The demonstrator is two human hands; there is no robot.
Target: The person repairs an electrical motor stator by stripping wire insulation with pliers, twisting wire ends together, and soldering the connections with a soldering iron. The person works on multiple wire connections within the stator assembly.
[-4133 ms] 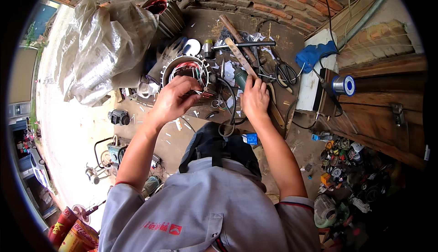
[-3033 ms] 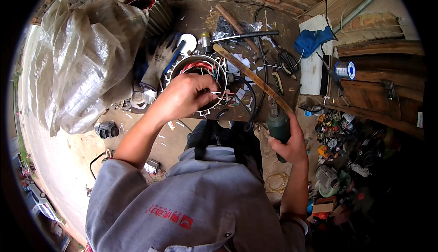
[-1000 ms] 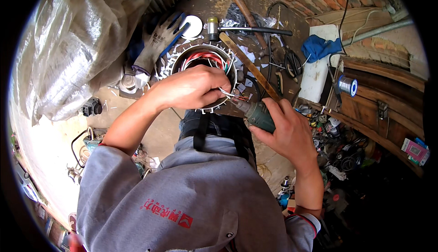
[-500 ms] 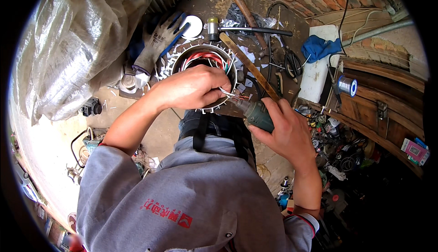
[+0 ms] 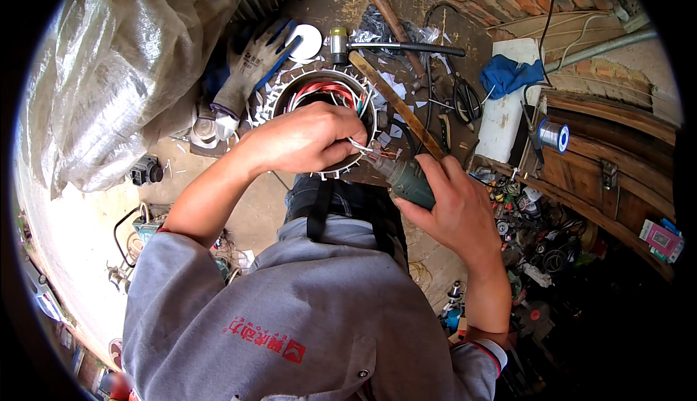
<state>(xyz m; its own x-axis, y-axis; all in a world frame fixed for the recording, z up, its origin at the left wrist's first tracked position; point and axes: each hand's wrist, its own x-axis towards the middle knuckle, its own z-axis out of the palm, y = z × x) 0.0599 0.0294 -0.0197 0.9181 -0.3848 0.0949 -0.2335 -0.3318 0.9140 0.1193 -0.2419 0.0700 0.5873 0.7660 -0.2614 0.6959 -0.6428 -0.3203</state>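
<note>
A round motor stator (image 5: 284, 96) with a toothed rim stands in front of me, red, white and green wires (image 5: 340, 90) coiled inside. My left hand (image 5: 308, 139) lies over its near side, thumb and forefinger pinching a white wire (image 5: 359, 146). Wrapped around a dark green handheld power tool (image 5: 412, 183) is my right hand (image 5: 461, 212). The tool's narrow front end points left and meets the wire's end close to my left fingertips. Whether a bit touches the wire is too small to tell. Thin copper-coloured strands (image 5: 388, 155) show beside the tool's nose.
Beyond the stator lie a hammer (image 5: 406, 48), a wooden strip (image 5: 396, 99), scissors (image 5: 465, 99) and a work glove (image 5: 247, 67). Plastic sheeting (image 5: 131, 74) fills the left. To the right are a blue cloth (image 5: 510, 77), a solder spool (image 5: 553, 136) and heaped parts (image 5: 544, 237).
Almost nothing differs. Both hands, the wire and the power tool keep nearly the same places, with only a very slight shift at the tool.
</note>
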